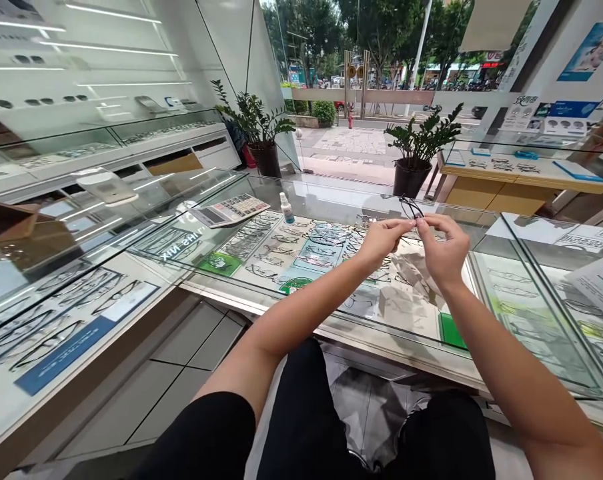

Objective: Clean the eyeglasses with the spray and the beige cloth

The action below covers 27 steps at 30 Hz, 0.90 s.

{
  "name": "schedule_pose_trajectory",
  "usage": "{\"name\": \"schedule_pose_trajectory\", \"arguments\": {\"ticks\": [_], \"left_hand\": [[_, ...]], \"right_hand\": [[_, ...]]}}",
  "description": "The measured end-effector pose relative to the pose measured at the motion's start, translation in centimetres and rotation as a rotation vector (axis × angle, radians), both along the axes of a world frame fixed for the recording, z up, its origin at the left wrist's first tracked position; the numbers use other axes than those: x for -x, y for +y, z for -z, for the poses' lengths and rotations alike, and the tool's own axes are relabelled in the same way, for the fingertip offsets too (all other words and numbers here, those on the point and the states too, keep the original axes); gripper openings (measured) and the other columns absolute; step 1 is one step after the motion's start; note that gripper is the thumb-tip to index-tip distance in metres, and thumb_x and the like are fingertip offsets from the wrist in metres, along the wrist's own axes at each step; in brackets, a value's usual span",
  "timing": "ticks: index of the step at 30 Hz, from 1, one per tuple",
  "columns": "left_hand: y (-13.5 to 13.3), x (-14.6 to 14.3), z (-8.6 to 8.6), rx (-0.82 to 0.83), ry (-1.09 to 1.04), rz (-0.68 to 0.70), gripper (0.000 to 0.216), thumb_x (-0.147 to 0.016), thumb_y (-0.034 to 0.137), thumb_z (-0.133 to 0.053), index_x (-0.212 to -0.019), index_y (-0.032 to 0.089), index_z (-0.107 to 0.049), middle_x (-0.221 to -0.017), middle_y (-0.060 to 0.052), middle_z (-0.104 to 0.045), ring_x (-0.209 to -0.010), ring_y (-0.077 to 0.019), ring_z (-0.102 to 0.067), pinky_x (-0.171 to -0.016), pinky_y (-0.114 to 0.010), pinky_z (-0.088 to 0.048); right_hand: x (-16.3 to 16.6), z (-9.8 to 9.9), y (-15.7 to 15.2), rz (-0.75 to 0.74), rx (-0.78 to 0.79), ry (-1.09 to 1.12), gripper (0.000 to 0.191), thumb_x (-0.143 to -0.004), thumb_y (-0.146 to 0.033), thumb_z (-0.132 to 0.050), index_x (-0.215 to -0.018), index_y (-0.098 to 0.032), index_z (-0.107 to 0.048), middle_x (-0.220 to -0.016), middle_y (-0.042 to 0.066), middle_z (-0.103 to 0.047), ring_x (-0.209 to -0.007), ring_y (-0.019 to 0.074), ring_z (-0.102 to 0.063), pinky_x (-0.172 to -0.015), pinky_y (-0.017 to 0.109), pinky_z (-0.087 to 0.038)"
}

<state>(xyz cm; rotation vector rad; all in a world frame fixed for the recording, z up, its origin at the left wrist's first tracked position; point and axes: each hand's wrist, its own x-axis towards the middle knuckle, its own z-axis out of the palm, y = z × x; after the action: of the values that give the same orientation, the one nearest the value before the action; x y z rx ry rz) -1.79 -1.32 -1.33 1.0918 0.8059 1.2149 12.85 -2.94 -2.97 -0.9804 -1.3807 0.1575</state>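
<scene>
Both my hands are raised over a glass display counter, meeting around a pair of thin dark-framed glasses. My left hand is closed, pinching the frame from the left. Closed as well, my right hand pinches it from the right, fingers curled. One lens rim sticks up above my fingertips. Crumpled white cloth or paper lies on the glass just below my hands. Rows of spectacle frames lie inside the case under them.
A small spray bottle and a calculator stand on the counter to the left. Two potted plants sit on the floor beyond, by the glass shopfront. More display cases run along my left and right. My knees in black are below.
</scene>
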Motion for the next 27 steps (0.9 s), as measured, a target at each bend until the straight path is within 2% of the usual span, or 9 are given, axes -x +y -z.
{"name": "schedule_pose_trajectory", "arguments": {"ticks": [5, 8, 10, 12, 14, 18, 22, 25, 27], "left_hand": [[-1.0, 1.5, 0.8, -0.054, -0.005, -0.133, 0.056, -0.058, 0.059, -0.106, -0.086, 0.015, -0.084, -0.068, 0.001, -0.065, -0.058, -0.0077, -0.041, -0.055, -0.027, -0.030], [-1.2, 4.5, -0.1, -0.184, 0.103, -0.228, 0.049, -0.067, 0.058, -0.102, -0.082, 0.017, -0.081, -0.066, 0.001, -0.062, -0.061, -0.0103, -0.045, -0.060, -0.028, -0.035], [-1.1, 7.6, -1.7, -0.300, 0.294, -0.219, 0.039, -0.079, 0.057, -0.094, -0.085, 0.020, -0.081, -0.060, 0.004, -0.049, -0.057, -0.0104, -0.036, -0.059, -0.029, -0.031], [-0.9, 11.2, -3.9, -0.395, 0.550, -0.174, 0.030, -0.087, 0.050, -0.087, -0.086, 0.022, -0.080, -0.058, 0.005, -0.046, -0.055, -0.0110, -0.032, -0.059, -0.030, -0.028], [-0.6, 14.6, -6.1, -0.502, 0.841, -0.192, 0.020, -0.093, 0.041, -0.079, -0.090, 0.021, -0.081, -0.057, 0.004, -0.046, -0.054, -0.0124, -0.034, -0.061, -0.031, -0.028], [-0.1, 18.9, -8.6, -0.664, 1.477, -0.184, 0.017, -0.096, 0.029, -0.074, -0.101, 0.021, -0.087, -0.062, 0.000, -0.059, -0.061, -0.0164, -0.050, -0.065, -0.033, -0.031], [0.2, 20.0, -7.9, -0.606, 1.914, -0.073, 0.022, -0.101, 0.030, -0.071, -0.113, 0.026, -0.089, -0.085, -0.005, -0.080, -0.082, -0.0225, -0.069, -0.071, -0.031, -0.037], [0.3, 20.1, -6.4, -0.582, 2.074, 0.006, 0.029, -0.106, 0.032, -0.065, -0.121, 0.028, -0.088, -0.104, -0.008, -0.086, -0.097, -0.0255, -0.075, -0.076, -0.030, -0.042], [0.3, 20.1, -5.5, -0.593, 2.114, 0.036, 0.032, -0.107, 0.031, -0.061, -0.124, 0.028, -0.088, -0.107, -0.010, -0.087, -0.100, -0.0270, -0.076, -0.077, -0.031, -0.042]], "right_hand": [[0.7, 0.0, -0.8, -0.150, -0.032, -0.112, 0.024, -0.104, -0.043, -0.070, -0.100, -0.025, -0.086, -0.116, 0.012, -0.088, -0.114, 0.0318, -0.081, -0.108, 0.052, -0.059], [0.2, -0.3, -0.6, -0.160, -0.089, -0.151, 0.024, -0.105, -0.041, -0.068, -0.097, -0.025, -0.083, -0.115, 0.011, -0.087, -0.115, 0.0309, -0.080, -0.108, 0.051, -0.056], [-0.8, -0.4, 0.1, -0.089, -0.089, -0.100, 0.027, -0.101, -0.043, -0.068, -0.082, -0.024, -0.075, -0.097, 0.008, -0.083, -0.099, 0.0280, -0.076, -0.090, 0.044, -0.057], [-2.0, -0.4, 1.1, -0.025, -0.019, -0.002, 0.036, -0.095, -0.043, -0.070, -0.066, -0.026, -0.056, -0.069, 0.000, -0.058, -0.068, 0.0184, -0.055, -0.066, 0.034, -0.043], [-3.1, -0.2, 2.1, 0.013, 0.065, 0.051, 0.057, -0.090, -0.043, -0.074, -0.059, -0.028, -0.029, -0.059, -0.007, -0.026, -0.058, 0.0123, -0.026, -0.060, 0.033, -0.026], [-4.4, 0.6, 3.5, -0.002, 0.208, 0.087, 0.068, -0.087, -0.052, -0.076, -0.056, -0.029, -0.020, -0.058, -0.008, -0.017, -0.060, 0.0106, -0.016, -0.059, 0.034, -0.019], [-5.0, 1.1, 4.2, -0.064, 0.256, 0.113, 0.065, -0.085, -0.047, -0.078, -0.055, -0.029, -0.022, -0.056, -0.008, -0.017, -0.060, 0.0103, -0.017, -0.060, 0.034, -0.024], [-5.1, 1.1, 4.2, -0.065, 0.278, 0.071, 0.060, -0.085, -0.041, -0.074, -0.054, -0.028, -0.024, -0.056, -0.008, -0.019, -0.059, 0.0102, -0.017, -0.060, 0.035, -0.023], [-4.9, 1.0, 4.0, -0.058, 0.288, 0.035, 0.058, -0.085, -0.040, -0.072, -0.054, -0.028, -0.024, -0.057, -0.007, -0.020, -0.059, 0.0101, -0.017, -0.059, 0.035, -0.019]]}}
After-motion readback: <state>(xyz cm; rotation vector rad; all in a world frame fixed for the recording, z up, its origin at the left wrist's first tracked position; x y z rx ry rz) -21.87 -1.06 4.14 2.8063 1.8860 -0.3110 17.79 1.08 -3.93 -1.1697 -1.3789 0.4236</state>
